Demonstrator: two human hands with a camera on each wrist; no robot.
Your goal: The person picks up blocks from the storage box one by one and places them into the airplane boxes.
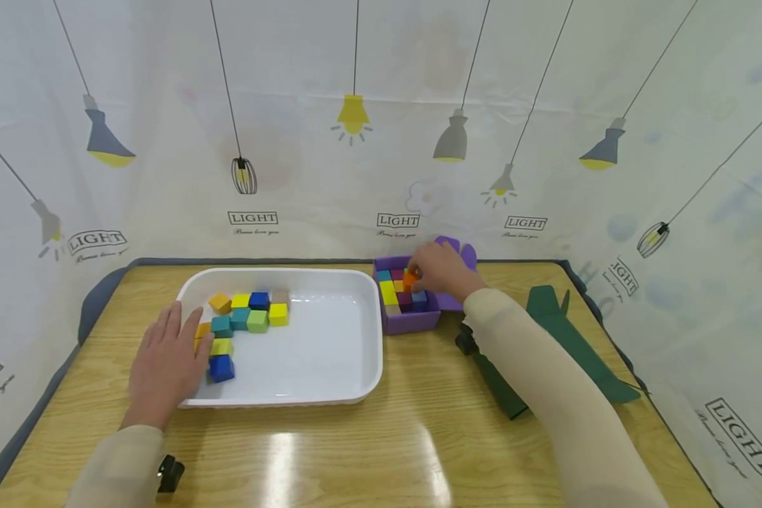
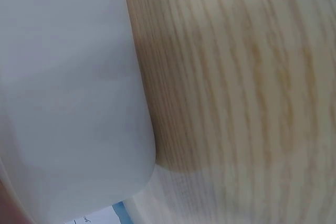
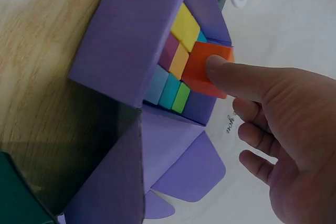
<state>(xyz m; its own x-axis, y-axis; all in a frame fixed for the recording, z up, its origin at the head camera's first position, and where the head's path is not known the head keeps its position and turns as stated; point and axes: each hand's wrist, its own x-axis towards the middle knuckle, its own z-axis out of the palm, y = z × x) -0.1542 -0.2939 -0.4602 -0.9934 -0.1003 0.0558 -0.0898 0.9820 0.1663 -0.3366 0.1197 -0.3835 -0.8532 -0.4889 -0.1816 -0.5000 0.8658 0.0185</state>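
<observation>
My right hand pinches an orange cube between thumb and fingers, over the open purple box. Inside that box, several coloured cubes sit packed together, among them a yellow one and a green one. To the left stands a white tray, where my left hand rests across the left rim with its fingers extended. Near that hand's thumb, several cubes lie in the tray, including a dark blue cube and a light green cube. The left wrist view shows just the tray's outer wall and wood.
The purple box's lid hangs open on its right side. A dark green folded piece, seemingly card, lies on the wooden table under and beyond my right forearm. A printed cloth hangs behind the table.
</observation>
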